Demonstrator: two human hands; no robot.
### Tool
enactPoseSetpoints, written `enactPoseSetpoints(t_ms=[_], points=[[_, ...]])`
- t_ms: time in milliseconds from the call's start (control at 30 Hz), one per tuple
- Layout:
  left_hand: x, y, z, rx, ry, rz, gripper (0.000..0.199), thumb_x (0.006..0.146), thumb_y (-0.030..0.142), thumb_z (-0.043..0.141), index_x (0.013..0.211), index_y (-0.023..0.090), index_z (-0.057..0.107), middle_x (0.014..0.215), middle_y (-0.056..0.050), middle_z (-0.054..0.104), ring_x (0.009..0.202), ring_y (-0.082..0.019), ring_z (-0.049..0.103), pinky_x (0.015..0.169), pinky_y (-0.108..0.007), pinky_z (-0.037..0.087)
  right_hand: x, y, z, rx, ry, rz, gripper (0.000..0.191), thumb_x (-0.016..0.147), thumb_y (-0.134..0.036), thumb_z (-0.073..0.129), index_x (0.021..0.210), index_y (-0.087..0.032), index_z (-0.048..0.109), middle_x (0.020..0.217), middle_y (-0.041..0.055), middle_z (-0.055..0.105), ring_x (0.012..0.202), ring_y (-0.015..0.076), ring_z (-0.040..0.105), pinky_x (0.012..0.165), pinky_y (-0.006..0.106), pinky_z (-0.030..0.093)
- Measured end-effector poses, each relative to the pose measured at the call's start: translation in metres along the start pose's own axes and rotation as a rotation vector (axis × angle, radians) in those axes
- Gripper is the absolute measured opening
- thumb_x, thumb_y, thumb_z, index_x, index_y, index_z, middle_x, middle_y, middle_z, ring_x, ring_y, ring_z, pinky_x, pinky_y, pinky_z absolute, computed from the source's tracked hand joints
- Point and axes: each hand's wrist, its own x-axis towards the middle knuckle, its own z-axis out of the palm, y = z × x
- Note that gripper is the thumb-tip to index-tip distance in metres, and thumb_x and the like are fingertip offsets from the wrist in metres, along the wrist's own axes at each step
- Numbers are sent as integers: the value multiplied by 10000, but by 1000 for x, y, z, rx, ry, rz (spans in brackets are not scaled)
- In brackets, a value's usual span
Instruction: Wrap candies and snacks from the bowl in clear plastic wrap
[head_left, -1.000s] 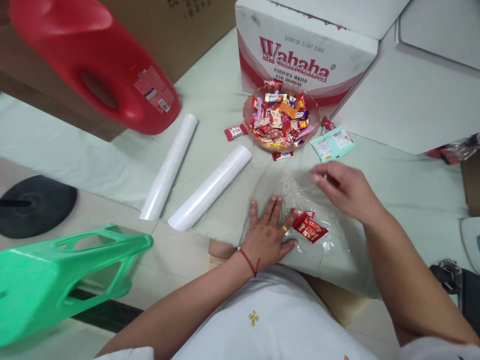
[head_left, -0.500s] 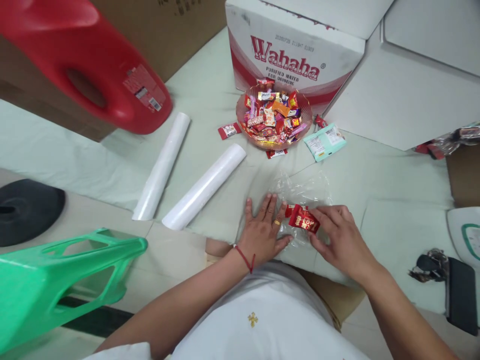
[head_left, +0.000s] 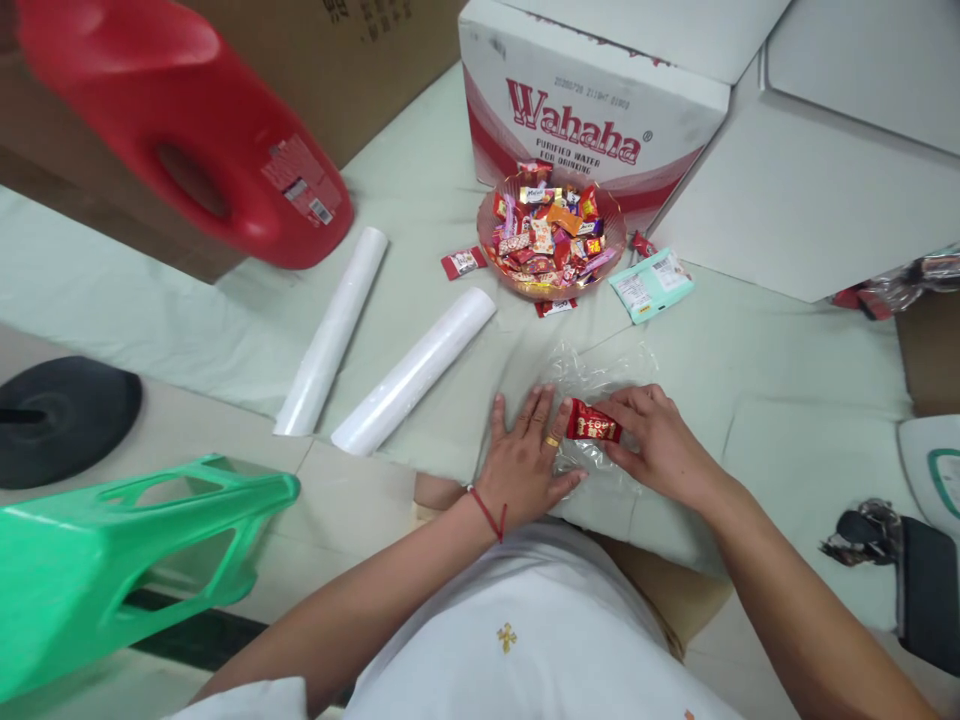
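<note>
My left hand [head_left: 525,455] lies flat with spread fingers on a sheet of clear plastic film [head_left: 600,370] on the covered table. Between my hands is a red wrapped candy [head_left: 592,421] with gold lettering. My right hand [head_left: 652,440] pinches its right end between thumb and fingers, and its left end is close beside my left index finger. Another red candy seen earlier is hidden from view here. Farther back, a clear glass-like bowl [head_left: 619,235] is heaped with assorted wrapped candies [head_left: 544,235].
Two white rolls [head_left: 334,330] lie at left, near a red jug [head_left: 217,150]. Behind the bowl stands a Wahaha water box [head_left: 585,110]. A mint-green packet [head_left: 652,286] and a few candies lie around the bowl. A green plastic stool [head_left: 150,560] is at lower left, a black phone-like object [head_left: 928,595] at right.
My right hand has moved slightly left and away from me, carrying the red candy over the spot where another red candy showed. My left hand stays flat.
</note>
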Motion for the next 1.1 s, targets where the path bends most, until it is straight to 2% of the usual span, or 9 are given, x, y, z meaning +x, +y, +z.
enactPoseSetpoints(t_ms=[167, 333, 433, 533, 633, 767, 933, 1033, 1100], points=[[-4, -4, -16, -209, 277, -81, 656, 1029, 441, 513, 1593, 162, 325, 1595, -206, 454, 1528, -307, 373, 1243, -567, 299, 0, 4, 3, 41, 10, 5, 457, 949, -314, 621, 1403, -263, 619, 1245, 135, 629, 1083, 308, 532, 868, 449, 463], [-3, -4, -38, -278, 519, -124, 267, 1005, 267, 555, 1242, 192, 649, 1390, -133, 632, 1372, -266, 511, 1141, -470, 451, 0, 5, 5, 53, 14, 1, 434, 948, -302, 622, 1378, -254, 638, 1231, 135, 631, 1074, 303, 533, 879, 450, 461], [3, -3, -44, -266, 422, 59, 318, 1019, 228, 505, 1298, 211, 657, 1407, -105, 656, 1378, -228, 535, 1149, -434, 440, 0, 6, 5, 40, 18, -7, 459, 947, -297, 628, 1403, -252, 622, 1240, 135, 628, 1071, 300, 531, 882, 453, 461], [12, -4, -35, -182, 188, 258, 466, 1051, 261, 460, 1513, 272, 518, 1569, -71, 542, 1500, -212, 434, 1263, -480, 283, -1, 6, 5, 31, 28, -17, 454, 951, -290, 623, 1403, -263, 616, 1240, 132, 632, 1086, 305, 535, 888, 462, 467], [19, -9, -17, -131, 22, 305, 518, 1072, 318, 436, 1589, 321, 404, 1635, -43, 455, 1537, -206, 385, 1297, -539, 179, -1, 5, 7, 31, 31, -7, 408, 956, -285, 618, 1362, -252, 640, 1236, 137, 641, 1096, 309, 544, 898, 475, 482], [21, -17, -1, -114, -34, 319, 524, 1068, 310, 455, 1589, 327, 399, 1617, -46, 481, 1536, -199, 389, 1293, -558, 181, 0, 6, 2, 94, 9, -17, 433, 947, -313, 657, 1374, -242, 635, 1271, 141, 649, 1148, 312, 569, 961, 506, 507], [20, -18, 0, -82, -27, 297, 508, 1065, 279, 451, 1570, 328, 435, 1620, -40, 477, 1525, -210, 405, 1294, -547, 188, 25, 23, -50, 319, 45, -49, 378, 960, -416, 657, 1317, -294, 669, 1275, 94, 698, 1116, 269, 675, 980, 471, 557], [20, -18, -1, -70, -32, 306, 474, 1071, 253, 422, 1538, 309, 481, 1623, -33, 473, 1518, -211, 413, 1295, -543, 183, 71, 40, -94, 202, 212, 41, 266, 956, -425, 642, 1168, -292, 733, 1044, 57, 753, 885, 252, 708, 851, 462, 586], [20, -18, -2, -72, -23, 307, 473, 1068, 239, 423, 1532, 301, 486, 1621, -30, 477, 1512, -214, 419, 1291, -548, 192, 116, 52, -115, 58, 281, -4, 208, 940, -355, 640, 1095, -284, 759, 1010, 68, 743, 883, 276, 690, 852, 491, 565]])
